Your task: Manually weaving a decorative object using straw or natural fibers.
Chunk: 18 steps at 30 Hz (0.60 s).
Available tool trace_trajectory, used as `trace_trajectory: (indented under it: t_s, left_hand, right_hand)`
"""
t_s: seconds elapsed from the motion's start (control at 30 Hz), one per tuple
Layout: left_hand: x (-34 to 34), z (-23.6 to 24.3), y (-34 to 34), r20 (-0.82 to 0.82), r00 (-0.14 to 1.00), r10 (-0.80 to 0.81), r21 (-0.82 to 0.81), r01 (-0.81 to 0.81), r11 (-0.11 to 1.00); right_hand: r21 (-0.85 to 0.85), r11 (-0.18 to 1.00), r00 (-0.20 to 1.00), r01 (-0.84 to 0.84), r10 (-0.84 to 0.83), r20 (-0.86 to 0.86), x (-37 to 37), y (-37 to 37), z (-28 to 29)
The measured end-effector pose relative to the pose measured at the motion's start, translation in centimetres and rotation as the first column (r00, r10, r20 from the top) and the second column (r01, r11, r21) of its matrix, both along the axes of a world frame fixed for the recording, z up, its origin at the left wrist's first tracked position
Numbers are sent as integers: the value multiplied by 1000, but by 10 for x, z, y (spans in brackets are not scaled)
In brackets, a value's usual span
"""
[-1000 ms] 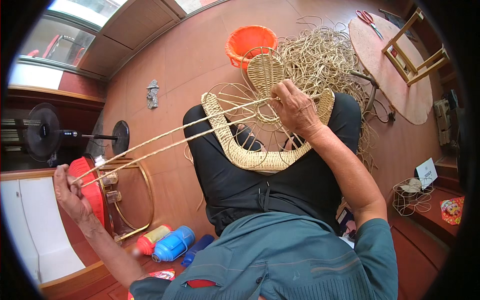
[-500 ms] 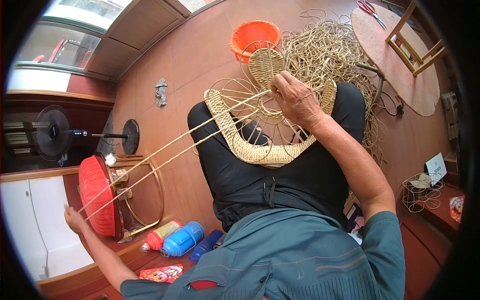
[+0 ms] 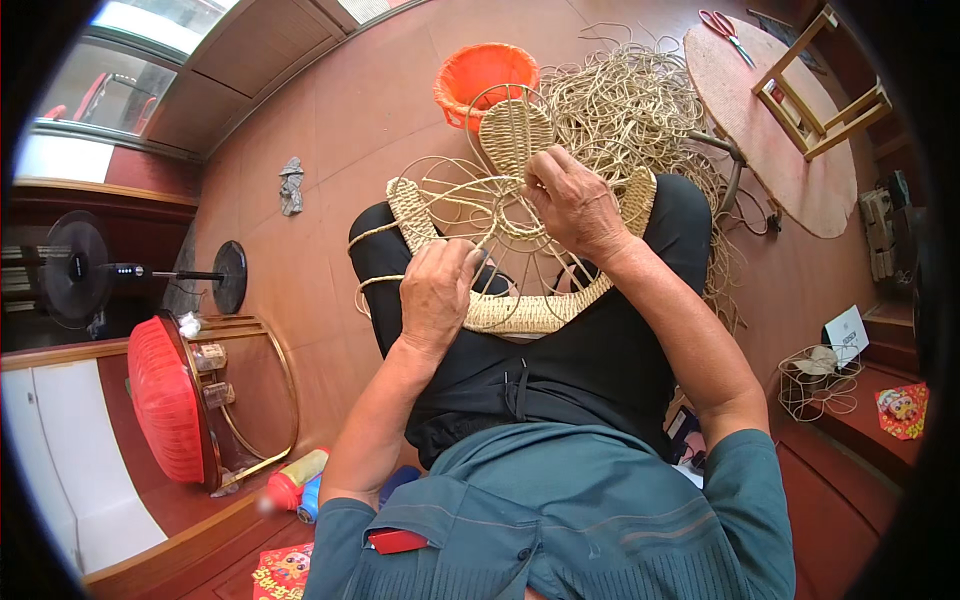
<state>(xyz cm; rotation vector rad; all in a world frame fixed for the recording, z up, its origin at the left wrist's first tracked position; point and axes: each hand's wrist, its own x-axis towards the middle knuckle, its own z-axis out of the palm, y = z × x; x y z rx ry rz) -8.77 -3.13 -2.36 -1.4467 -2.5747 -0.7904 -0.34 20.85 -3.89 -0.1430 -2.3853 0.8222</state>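
Note:
A wire frame partly woven with straw-coloured cord rests on my lap; its U-shaped woven band (image 3: 525, 314) curves along the near side. An oval woven piece (image 3: 515, 133) rises at its far side. My right hand (image 3: 580, 208) is closed in a pinch on the cord near the frame's centre, just below the oval. At the left part of the frame, my left hand (image 3: 437, 292) has its fingers bent round the straw cord (image 3: 385, 232), whose slack loops hang over my left knee. The fingertips of both hands are partly hidden.
A large tangle of cord (image 3: 640, 105) lies beyond the frame, beside an orange bucket (image 3: 470, 75). Red-handled scissors (image 3: 728, 38) and a small wooden stool (image 3: 830, 130) are on a round board (image 3: 705, 75). At the left stand a fan (image 3: 80, 268) and red-seated chair (image 3: 165, 410).
My left hand has come from far left, where it held the cord stretched out, back to the frame. The cord is slack now. My right hand stays near the frame's centre.

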Motion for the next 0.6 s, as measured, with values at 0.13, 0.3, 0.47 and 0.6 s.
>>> trace_trajectory:
  t_s: [0.13, 0.3, 0.47, 0.6]
  left_hand:
    - [1, 24, -38, -124, 992, 19, 8, -18, 1000]
    - [-74, 64, -208, -377, 801, 465, -158, -550, 820]
    - [-125, 126, -489, -778, 228, 586, -256, -966, 35]
    - [-108, 175, -590, -715, -127, 688, -240, -879, -412]
  right_hand:
    - [-4, 1000, 1000, 16, -16, -13, 2, 1, -1]
    - [-30, 1000, 1000, 11, -11, -5, 2, 5, -5]
    - [-52, 999, 1000, -2, 3, 4, 3, 4, -6]
    - [-64, 998, 1000, -13, 13, 4, 4, 3, -3]
